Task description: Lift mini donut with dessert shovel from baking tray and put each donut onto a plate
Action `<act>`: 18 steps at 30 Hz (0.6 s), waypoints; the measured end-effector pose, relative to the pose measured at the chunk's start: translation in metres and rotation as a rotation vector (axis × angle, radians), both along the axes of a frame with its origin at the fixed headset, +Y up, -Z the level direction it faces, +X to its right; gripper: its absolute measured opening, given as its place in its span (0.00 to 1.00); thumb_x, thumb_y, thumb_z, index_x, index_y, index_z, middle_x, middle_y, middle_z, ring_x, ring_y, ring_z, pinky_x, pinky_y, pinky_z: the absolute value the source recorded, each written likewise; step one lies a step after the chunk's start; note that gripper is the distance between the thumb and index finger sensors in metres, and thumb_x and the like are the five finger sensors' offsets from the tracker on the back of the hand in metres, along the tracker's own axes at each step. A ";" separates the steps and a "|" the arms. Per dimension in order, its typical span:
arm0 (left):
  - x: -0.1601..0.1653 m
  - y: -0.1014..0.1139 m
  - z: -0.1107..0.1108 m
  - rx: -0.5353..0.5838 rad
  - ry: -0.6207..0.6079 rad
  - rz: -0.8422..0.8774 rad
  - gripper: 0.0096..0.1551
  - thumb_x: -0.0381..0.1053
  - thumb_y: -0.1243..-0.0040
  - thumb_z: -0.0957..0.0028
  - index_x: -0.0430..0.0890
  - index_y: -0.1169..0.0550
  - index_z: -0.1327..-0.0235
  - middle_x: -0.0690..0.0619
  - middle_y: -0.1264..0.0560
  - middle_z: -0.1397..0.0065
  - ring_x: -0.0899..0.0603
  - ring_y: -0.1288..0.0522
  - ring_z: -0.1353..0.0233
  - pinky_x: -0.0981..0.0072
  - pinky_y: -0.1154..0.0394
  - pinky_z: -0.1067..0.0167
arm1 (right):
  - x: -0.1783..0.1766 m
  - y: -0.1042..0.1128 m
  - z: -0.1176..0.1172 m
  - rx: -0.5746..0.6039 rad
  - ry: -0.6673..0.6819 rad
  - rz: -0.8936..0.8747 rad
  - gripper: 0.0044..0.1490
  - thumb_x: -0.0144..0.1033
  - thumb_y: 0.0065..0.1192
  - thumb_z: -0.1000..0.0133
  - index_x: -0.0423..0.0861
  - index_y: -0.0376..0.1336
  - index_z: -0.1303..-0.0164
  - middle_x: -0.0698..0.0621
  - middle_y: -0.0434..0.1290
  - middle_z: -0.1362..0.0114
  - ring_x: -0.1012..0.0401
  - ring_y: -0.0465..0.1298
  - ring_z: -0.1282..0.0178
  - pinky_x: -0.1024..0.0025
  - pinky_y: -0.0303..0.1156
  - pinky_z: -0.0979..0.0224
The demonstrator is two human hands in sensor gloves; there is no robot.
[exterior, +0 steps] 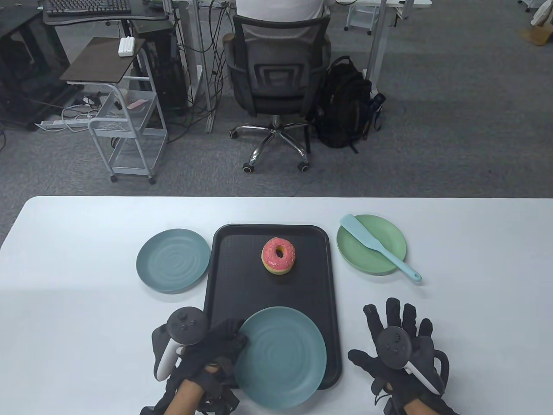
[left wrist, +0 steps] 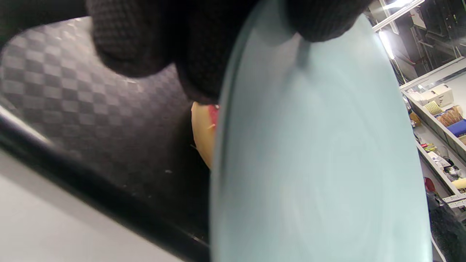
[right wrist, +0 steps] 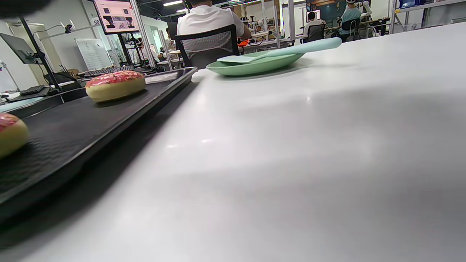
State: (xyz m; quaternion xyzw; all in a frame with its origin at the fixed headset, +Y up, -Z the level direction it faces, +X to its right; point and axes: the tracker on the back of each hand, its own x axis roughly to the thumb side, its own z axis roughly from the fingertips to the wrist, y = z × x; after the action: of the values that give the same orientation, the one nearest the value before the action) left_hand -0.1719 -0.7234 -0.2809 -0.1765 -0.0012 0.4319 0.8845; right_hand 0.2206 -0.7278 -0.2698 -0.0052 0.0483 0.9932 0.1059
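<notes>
A black baking tray [exterior: 224, 276] lies mid-table with a pink-iced mini donut [exterior: 278, 255] at its far end. My left hand [exterior: 224, 341] grips the rim of a blue-green plate [exterior: 281, 356], held tilted above the tray's near end. In the left wrist view the thumb [left wrist: 320, 18] presses on the plate [left wrist: 320, 163], and a second donut [left wrist: 203, 134] shows beneath it. The right wrist view shows both donuts [right wrist: 114, 85] [right wrist: 11, 133]. The pale blue dessert shovel [exterior: 380, 248] rests across a green plate [exterior: 358, 257]. My right hand [exterior: 397, 322] lies flat and empty on the table.
Another blue-green plate [exterior: 173, 261] sits left of the tray. Beyond the table's far edge stand an office chair [exterior: 276, 86] with a seated person, a backpack [exterior: 345, 103] and a small cart [exterior: 125, 129].
</notes>
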 end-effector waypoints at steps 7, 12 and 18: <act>0.000 -0.001 0.002 0.006 0.000 0.006 0.25 0.55 0.39 0.47 0.61 0.27 0.35 0.53 0.20 0.46 0.47 0.11 0.56 0.56 0.14 0.56 | -0.001 0.001 0.001 0.004 0.000 0.006 0.66 0.75 0.53 0.62 0.64 0.30 0.20 0.45 0.21 0.12 0.38 0.24 0.16 0.32 0.18 0.25; 0.001 -0.002 0.003 0.003 -0.005 0.011 0.25 0.55 0.39 0.47 0.61 0.28 0.34 0.53 0.21 0.46 0.47 0.12 0.56 0.56 0.14 0.55 | -0.005 0.016 0.009 0.154 0.040 -0.093 0.62 0.74 0.54 0.59 0.58 0.41 0.18 0.39 0.43 0.10 0.36 0.48 0.15 0.32 0.42 0.18; 0.012 -0.002 0.005 0.006 -0.068 0.020 0.25 0.56 0.40 0.46 0.62 0.28 0.34 0.54 0.20 0.45 0.48 0.11 0.56 0.57 0.13 0.55 | -0.028 0.023 0.021 0.259 0.180 -0.211 0.53 0.71 0.53 0.55 0.49 0.58 0.26 0.38 0.73 0.30 0.42 0.76 0.40 0.48 0.72 0.38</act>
State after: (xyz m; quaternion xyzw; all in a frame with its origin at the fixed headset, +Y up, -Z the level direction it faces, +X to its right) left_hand -0.1600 -0.7255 -0.2757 -0.1887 -0.0344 0.4343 0.8801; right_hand 0.1929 -0.7051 -0.2487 0.1027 -0.0702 0.9709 0.2045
